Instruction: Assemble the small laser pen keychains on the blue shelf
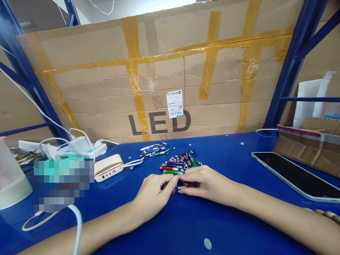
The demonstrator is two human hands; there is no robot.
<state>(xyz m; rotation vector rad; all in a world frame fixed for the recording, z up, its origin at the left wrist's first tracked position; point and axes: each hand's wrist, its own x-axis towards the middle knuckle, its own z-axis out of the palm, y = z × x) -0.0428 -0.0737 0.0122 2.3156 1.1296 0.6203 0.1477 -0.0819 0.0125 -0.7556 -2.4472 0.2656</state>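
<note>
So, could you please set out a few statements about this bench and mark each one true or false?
1. The smartphone lies to the right of both hands, its screen dark. True.
2. The power bank is black all over. False: it is cream-white with a gold band.
3. A green penlight lies just beyond the left hand. True.
4. The right hand is empty. False: its grip is on a dark tube.
5. The cardboard behind reads "USB". False: it reads "LED".
</note>
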